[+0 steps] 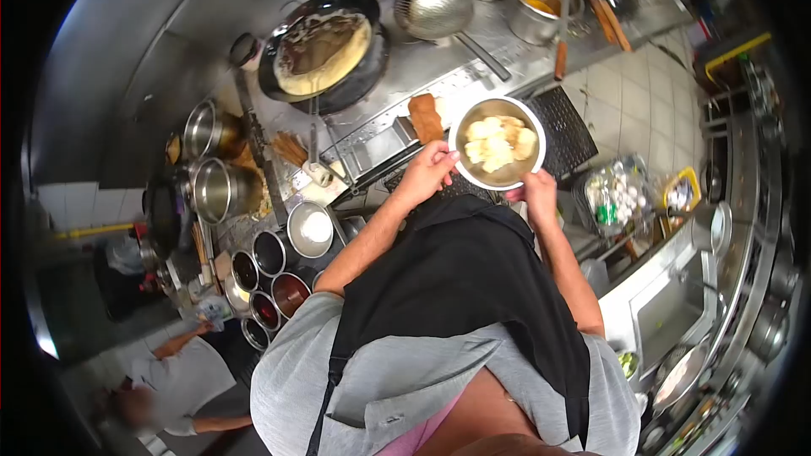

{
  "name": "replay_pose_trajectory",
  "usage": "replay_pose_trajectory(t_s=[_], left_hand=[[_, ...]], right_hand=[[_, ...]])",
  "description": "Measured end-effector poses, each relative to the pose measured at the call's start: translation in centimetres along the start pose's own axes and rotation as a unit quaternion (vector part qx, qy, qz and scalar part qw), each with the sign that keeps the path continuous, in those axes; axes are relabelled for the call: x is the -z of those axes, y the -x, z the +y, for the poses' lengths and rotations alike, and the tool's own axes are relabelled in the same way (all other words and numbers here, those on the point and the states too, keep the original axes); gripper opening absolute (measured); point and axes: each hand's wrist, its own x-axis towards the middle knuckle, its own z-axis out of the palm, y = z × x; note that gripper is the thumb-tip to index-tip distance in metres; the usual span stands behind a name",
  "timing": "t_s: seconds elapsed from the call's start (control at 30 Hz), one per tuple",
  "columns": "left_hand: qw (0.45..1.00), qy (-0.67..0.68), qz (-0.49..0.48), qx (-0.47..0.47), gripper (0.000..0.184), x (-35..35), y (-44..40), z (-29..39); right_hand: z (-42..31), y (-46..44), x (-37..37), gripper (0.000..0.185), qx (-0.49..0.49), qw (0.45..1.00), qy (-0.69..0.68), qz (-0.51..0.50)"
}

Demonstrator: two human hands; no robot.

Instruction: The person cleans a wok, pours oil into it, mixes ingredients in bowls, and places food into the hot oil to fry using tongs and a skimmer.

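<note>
A round metal bowl [456,128] is held up in front of my body, over the edge of the steel counter. Pale yellow, lumpy pieces of food [498,142] lie inside it; their exact kind I cannot tell. My left hand [432,171] grips the bowl's rim at the lower left, thumb on the edge. On the lower right, my right hand [537,192] holds the rim too, its fingers partly under the bowl. Behind the bowl to the left, a black wok [372,76] holds dark liquid with pale yellow foam at its edge.
A perforated strainer [433,8] and a pot of brownish liquid [537,25] stand at the back of the counter [405,76]. Several sauce containers [290,294] are at my left. A plastic-wrapped tray of eggs [625,194] sits at right. Another person [190,376] is at lower left.
</note>
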Motion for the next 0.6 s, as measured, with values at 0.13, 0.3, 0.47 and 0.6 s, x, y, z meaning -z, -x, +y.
replay_pose_trajectory(t_s=[0.13,0.3,0.47,0.6], left_hand=[[0.987,0.083,0.135,-0.006,0.017,6.6,1.0,0.1],[0.92,0.043,0.389,-0.026,0.004,17.7,3.2,2.6],[0.801,-0.302,0.513,-0.069,0.018,33.8,-0.9,4.3],[0.693,-0.477,0.534,-0.081,0.014,38.8,-8.6,9.9]], right_hand=[[-1.6,-2.6,-8.3,0.024,-0.035,0.982,0.045,-0.178],[-3.6,-4.0,-11.2,0.027,-0.001,0.97,0.031,-0.243],[1.1,-5.7,-4.9,0.028,-0.035,0.995,0.07,-0.056],[7.1,-3.7,1.4,0.027,-0.089,0.985,0.149,0.026]])
